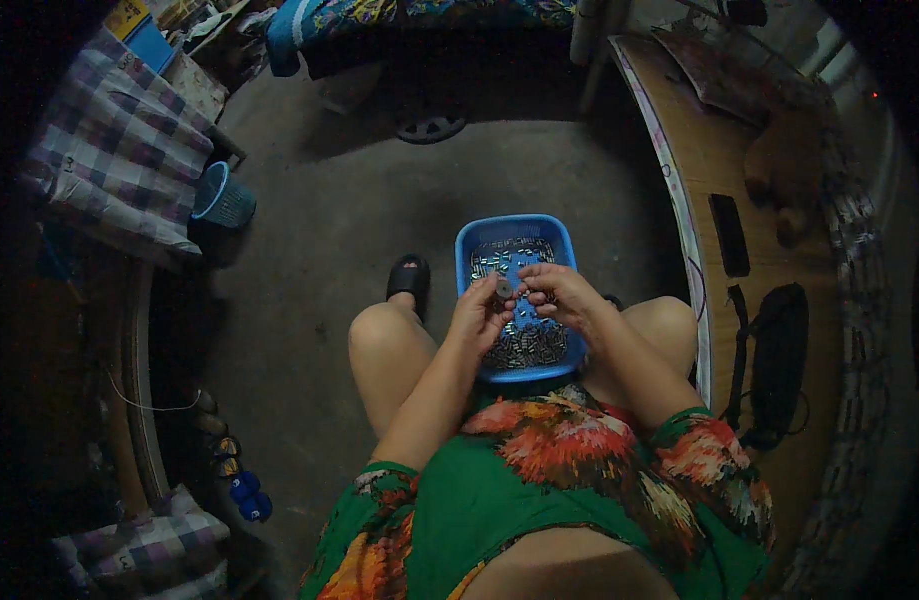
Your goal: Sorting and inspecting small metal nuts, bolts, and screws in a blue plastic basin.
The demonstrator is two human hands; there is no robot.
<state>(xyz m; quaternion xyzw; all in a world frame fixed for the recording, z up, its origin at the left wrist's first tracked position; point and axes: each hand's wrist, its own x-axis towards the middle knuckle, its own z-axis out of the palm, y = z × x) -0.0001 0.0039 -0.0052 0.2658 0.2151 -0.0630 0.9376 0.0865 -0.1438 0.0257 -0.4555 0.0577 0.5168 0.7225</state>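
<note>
Hands meet over the blue plastic basket (519, 232) on your lap, dead centre of view. Your left hand (476, 318) pinches a small round grey disc (503, 289) between thumb and fingertips, at the basket's 9 o'clock side. Your right hand (567, 297) comes in from 3 o'clock, fingers curled and closed toward the disc; whether it pinches a piece of its own I cannot tell, too small and dim.

Small metal parts (524, 345) fill the basket floor, thickest at the 6 o'clock end, thinner toward 12 o'clock where blue bottom shows.

Step in hand, as I read it: fitting or sorting one small part against the disc, mid-assembly rather than picking. Next move likely calls for a steady left pinch, disc face kept toward you, and a fine right-hand alignment right above the basket so a dropped piece lands back in the pile.

Surroundings: black sandal (408, 276) on the concrete floor (329, 200) at 10 o'clock of the basket, small blue bucket (223, 196) further out at 10 o'clock, wooden table (714, 170) along 3 o'clock.
</note>
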